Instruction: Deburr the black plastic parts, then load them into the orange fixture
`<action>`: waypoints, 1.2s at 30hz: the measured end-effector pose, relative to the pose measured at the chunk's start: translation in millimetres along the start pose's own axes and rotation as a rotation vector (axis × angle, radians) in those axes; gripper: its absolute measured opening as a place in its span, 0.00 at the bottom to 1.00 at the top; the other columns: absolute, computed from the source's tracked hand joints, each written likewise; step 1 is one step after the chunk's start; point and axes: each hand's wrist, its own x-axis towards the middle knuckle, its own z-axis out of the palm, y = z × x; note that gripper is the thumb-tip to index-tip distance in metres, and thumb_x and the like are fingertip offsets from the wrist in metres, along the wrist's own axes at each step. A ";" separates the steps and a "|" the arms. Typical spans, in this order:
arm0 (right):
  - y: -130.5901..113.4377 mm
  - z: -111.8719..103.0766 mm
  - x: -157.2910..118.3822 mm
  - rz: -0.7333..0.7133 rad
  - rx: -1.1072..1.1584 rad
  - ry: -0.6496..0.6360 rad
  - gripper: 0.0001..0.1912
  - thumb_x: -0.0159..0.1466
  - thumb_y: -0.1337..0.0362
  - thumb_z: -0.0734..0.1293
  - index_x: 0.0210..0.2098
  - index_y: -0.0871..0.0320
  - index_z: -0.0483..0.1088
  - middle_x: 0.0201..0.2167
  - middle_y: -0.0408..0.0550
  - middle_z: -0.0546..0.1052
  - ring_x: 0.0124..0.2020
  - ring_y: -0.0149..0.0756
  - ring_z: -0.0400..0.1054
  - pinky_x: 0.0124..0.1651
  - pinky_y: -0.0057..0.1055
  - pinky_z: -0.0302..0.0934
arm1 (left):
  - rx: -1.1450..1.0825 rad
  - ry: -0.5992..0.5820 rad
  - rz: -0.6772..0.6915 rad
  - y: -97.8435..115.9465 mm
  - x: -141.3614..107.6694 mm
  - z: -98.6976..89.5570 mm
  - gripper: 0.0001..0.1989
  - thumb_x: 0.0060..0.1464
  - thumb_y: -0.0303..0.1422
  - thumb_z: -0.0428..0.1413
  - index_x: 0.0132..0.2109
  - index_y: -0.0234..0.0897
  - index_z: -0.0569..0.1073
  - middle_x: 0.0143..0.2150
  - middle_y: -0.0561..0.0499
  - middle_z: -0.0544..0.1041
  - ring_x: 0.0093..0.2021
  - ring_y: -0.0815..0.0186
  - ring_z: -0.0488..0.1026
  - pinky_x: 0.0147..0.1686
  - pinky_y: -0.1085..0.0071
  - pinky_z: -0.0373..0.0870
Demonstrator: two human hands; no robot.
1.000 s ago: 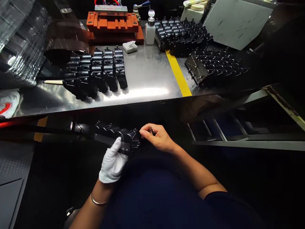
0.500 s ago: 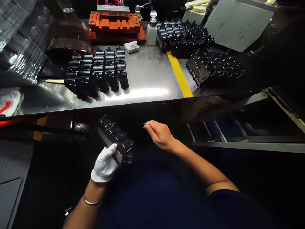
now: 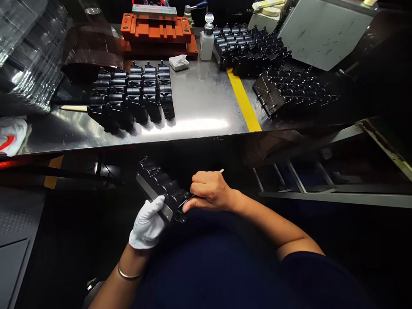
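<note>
Using the yellow stripe (image 3: 243, 101) on the bench (image 3: 199, 103) as the landmark, left to right. Well left of it there's a bunch of black ribbed pieces (image 3: 135, 92), lined up side by side, probably so they're easy to reach one at a time.

Below and left of the stripe, in front of the bench edge, the gloved left hand (image 3: 147, 225) has a similar black part (image 3: 161, 184). Thumb's over the flat strip, the other fingers are mostly hidden but look wrapped underneath — I'd say that grip steadies the part and leaves its near end exposed. It's tilted, near end lower, which seems to suit the other hand.

Closer to the stripe, also below it, the bare right hand (image 3: 210, 191) has its fingers curled shut around a slim tool (image 3: 222, 171), pale end poking out behind. Thumb's right at the part's end; can't tell exactly what the tip touches.

Just right of the stripe sit more black pieces (image 3: 296, 90), grouped apart from the left bunch, maybe to keep batches separate.

Versus half a second ago: the part has shifted slightly toward the stripe, and the right hand — clear of the part then — is now up against its end.
</note>
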 end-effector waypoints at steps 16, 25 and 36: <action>12.4 -21.0 7.9 0.027 0.007 -0.039 0.22 0.71 0.58 0.55 0.26 0.60 0.68 0.20 0.42 0.66 0.22 0.27 0.58 0.26 0.26 0.48 | -0.228 0.221 -0.255 5.4 -9.8 29.0 0.18 0.64 0.24 0.43 0.44 0.39 0.78 0.32 0.57 0.83 0.34 0.73 0.80 0.41 0.84 0.74; 27.3 -31.6 12.6 -0.087 0.034 -0.222 0.22 0.68 0.56 0.60 0.20 0.59 0.66 0.17 0.40 0.65 0.21 0.26 0.57 0.25 0.27 0.45 | -0.141 0.284 -0.262 -0.2 -11.9 31.4 0.19 0.62 0.25 0.44 0.55 0.36 0.73 0.35 0.51 0.83 0.37 0.62 0.81 0.37 0.73 0.78; 41.9 -47.2 1.0 0.130 0.784 -0.778 0.22 0.67 0.55 0.62 0.22 0.63 0.71 0.16 0.39 0.64 0.19 0.23 0.55 0.24 0.23 0.50 | -0.306 0.231 -0.413 -7.7 -11.5 37.5 0.17 0.65 0.26 0.44 0.44 0.32 0.78 0.35 0.50 0.83 0.38 0.67 0.81 0.44 0.77 0.76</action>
